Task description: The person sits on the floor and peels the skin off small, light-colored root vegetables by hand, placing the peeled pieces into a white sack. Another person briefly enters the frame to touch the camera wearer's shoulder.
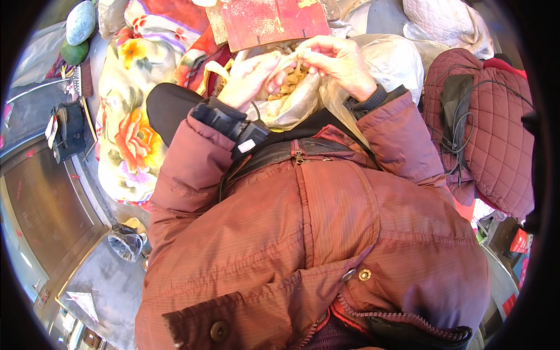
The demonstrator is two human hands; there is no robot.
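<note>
My left hand (256, 78) and my right hand (337, 63) meet over an open white plastic sack (302, 103) on my lap. Between their fingertips is a thin pale strip (289, 60), pinched by the right hand and also held by the left; what it is I cannot tell. Inside the sack lie many yellowish, curled dried pieces (288, 87). A beige strap or strip (214, 68) sticks up beside the left hand. Just beyond the hands lies a worn red board (275, 22). A black device is strapped at my left wrist.
A flowered blanket (135, 118) is bunched at left, with a pale oblong gourd or melon (81, 22) and a green round one (74, 52) beyond. Clear plastic bags (389, 57) stand at right, near a quilted maroon garment (494, 131) with black cords on it.
</note>
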